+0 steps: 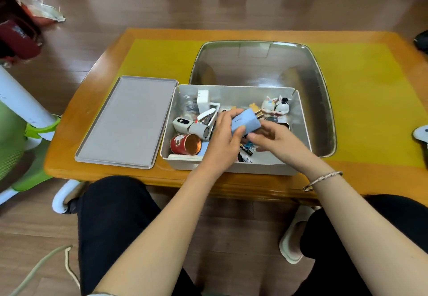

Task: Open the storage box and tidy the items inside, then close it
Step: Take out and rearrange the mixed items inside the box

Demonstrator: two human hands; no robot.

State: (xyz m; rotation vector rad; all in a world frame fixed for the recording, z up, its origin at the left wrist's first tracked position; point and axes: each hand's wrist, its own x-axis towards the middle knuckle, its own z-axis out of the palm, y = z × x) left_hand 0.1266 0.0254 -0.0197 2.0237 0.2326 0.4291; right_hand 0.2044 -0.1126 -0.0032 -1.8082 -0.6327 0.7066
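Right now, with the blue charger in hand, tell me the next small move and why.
Probably set the blue charger, gripped by the left hand, down upright along the storage box wall: the lid is already off and the contents lie jumbled.

Storage box (234,168): pale plastic, matt outside, faint sheen on inner walls. Lid (126,122): matching plastic, matt grey inner face, smooth. Table (92,69): varnished wood, glossy orange-brown. Mat (370,101): yellow, flat, matt. Tray (324,101): metal, brushed and reflective. Can (185,144): red printed wall, shiny copper-toned metal end. Charger (246,123): smooth light-blue plastic with brassy metal prongs. 2 figurines (275,106): glossy white, glazed look. Bracelet (324,178): polished silver-toned metal. Floor (208,6): wood-look boards, glossy.
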